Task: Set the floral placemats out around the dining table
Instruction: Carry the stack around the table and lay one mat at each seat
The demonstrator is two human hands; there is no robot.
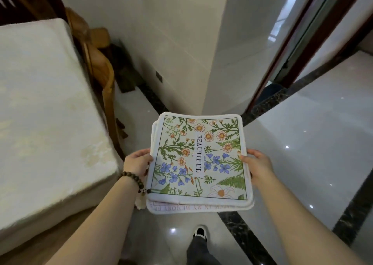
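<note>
I hold a flat stack of floral placemats (198,159) in front of me at waist height, over the floor. The top mat is cream with orange daisies, blue flowers, green ferns and the word BEAUTIFUL. My left hand (137,163), with a bead bracelet on its wrist, grips the stack's left edge. My right hand (256,163) grips the right edge, thumb on top. The edges of other mats show under the top one. No dining table is in view.
A wooden seat with a thick cream cushion (40,113) fills the left side. A white wall corner (212,59) stands straight ahead, with a dark door frame (286,49) to its right. The floor is glossy pale tile with black marble strips (242,236). My shoe (199,232) shows below.
</note>
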